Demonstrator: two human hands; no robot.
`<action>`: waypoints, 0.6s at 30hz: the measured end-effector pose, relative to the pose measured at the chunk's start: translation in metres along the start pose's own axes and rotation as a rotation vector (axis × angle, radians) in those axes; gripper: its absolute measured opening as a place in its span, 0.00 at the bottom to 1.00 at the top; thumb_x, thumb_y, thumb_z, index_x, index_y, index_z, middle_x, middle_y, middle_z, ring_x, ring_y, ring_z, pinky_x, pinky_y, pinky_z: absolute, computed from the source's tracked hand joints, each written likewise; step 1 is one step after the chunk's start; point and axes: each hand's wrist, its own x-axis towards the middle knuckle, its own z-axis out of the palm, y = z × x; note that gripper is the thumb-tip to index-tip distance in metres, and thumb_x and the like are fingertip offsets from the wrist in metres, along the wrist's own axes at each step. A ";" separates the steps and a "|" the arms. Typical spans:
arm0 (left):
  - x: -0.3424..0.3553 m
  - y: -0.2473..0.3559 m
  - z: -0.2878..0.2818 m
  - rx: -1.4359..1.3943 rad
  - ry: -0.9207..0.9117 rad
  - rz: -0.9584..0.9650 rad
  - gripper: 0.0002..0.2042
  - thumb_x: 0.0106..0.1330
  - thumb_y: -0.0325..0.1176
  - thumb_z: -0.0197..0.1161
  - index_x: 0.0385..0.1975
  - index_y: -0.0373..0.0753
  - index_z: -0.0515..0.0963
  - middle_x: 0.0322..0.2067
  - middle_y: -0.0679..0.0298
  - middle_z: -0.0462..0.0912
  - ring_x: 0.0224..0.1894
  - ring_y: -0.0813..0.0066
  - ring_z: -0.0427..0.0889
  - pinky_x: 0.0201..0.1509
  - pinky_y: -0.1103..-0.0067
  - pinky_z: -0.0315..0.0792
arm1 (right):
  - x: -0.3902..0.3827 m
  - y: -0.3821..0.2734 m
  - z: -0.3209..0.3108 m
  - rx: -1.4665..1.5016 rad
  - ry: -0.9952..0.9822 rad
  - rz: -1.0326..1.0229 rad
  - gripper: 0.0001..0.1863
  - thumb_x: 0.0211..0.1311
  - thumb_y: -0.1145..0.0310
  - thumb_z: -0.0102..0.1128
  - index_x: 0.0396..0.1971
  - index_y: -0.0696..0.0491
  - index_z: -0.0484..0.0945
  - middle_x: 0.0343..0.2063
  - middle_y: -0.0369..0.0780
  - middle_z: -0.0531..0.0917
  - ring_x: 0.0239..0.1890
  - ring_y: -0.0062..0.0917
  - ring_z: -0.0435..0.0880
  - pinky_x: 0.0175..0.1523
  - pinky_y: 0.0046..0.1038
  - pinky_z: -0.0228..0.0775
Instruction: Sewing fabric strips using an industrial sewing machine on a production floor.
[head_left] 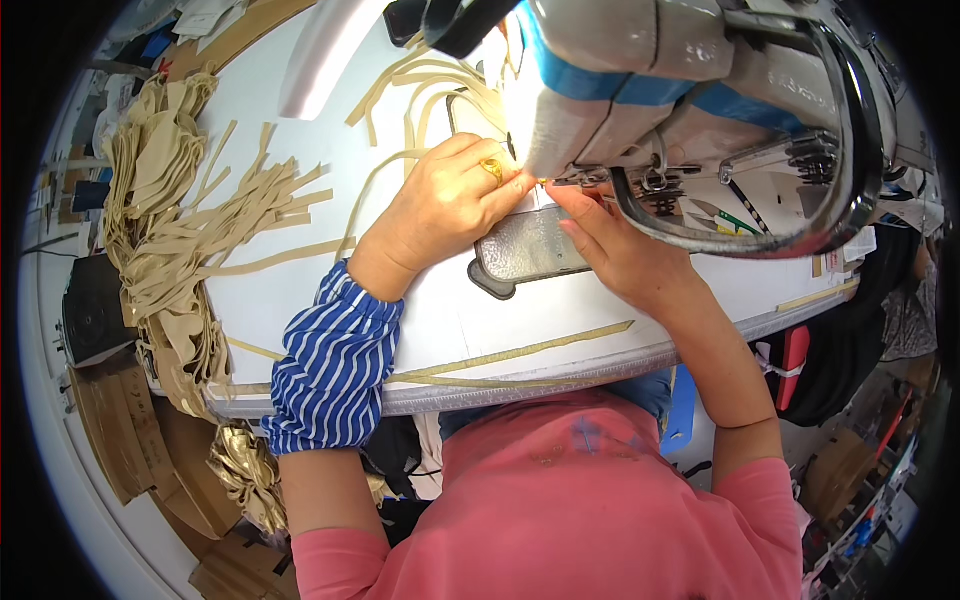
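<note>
My left hand, with a gold ring and a blue-and-white striped sleeve cover, is closed in a pinch beside the needle area of a sewing machine. My right hand comes in from the other side, thumb and forefinger pressed together at the same spot. Between the fingertips lies a tiny gold-coloured bit, too small to name. Under both hands is the machine's metal bed plate. Alongside my left wrist curves a narrow beige strip. The machine head hides the needle.
Beige fabric strips lie heaped on the left of the white table, below stacked beige cut pieces. More strips lie behind my left hand. Thin tan strips rest along the front edge. Snips lie at right.
</note>
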 end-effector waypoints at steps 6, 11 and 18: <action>0.010 0.005 -0.011 0.023 0.039 0.030 0.10 0.45 0.25 0.63 0.30 0.36 0.81 0.23 0.66 0.76 0.29 0.69 0.76 0.34 0.75 0.71 | 0.004 -0.006 -0.009 -0.088 0.042 -0.018 0.18 0.60 0.67 0.59 0.51 0.47 0.76 0.36 0.39 0.79 0.37 0.28 0.78 0.44 0.29 0.71; 0.010 0.006 -0.011 -0.010 0.023 -0.006 0.07 0.47 0.25 0.64 0.28 0.35 0.81 0.23 0.66 0.76 0.29 0.68 0.76 0.34 0.74 0.71 | 0.004 -0.002 -0.007 -0.062 0.112 0.017 0.13 0.56 0.67 0.62 0.43 0.47 0.81 0.29 0.37 0.80 0.32 0.30 0.80 0.38 0.32 0.71; 0.005 0.001 -0.004 -0.081 0.047 -0.021 0.05 0.49 0.24 0.64 0.27 0.35 0.80 0.22 0.64 0.75 0.27 0.67 0.75 0.31 0.74 0.71 | 0.005 0.027 -0.014 0.154 0.291 0.002 0.00 0.47 0.75 0.57 0.21 0.55 0.76 0.20 0.43 0.76 0.23 0.36 0.73 0.30 0.33 0.62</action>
